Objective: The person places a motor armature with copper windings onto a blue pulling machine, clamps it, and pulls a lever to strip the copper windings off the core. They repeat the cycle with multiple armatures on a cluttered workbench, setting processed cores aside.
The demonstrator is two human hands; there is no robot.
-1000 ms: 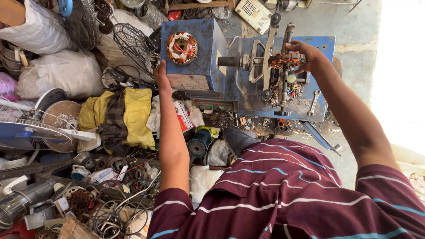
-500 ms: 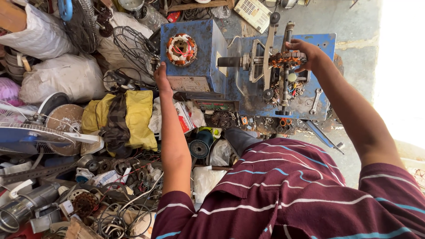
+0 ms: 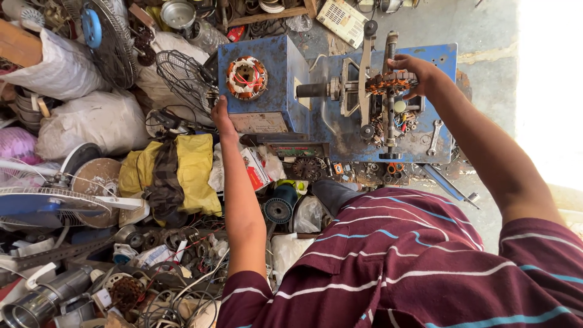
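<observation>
Centrally, one copper-wound rotor [image 3: 388, 82] mounted on the shaft of a blue winding machine [image 3: 285, 85], gripped from above by the right hand [image 3: 413, 70], while the left hand [image 3: 221, 115] lies flat against the machine's near corner below a wound stator [image 3: 246, 78], yellow cloth [image 3: 194, 170] and a wire spool [image 3: 280, 206] nearby.

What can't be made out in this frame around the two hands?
Head view only:
- Left hand: fingertips hidden behind the blue machine edge.
- Right hand: grip on the wound stator hidden by its own fingers.
- Floor at right: washed out by glare.
- Small parts under the stator: too small.
</observation>
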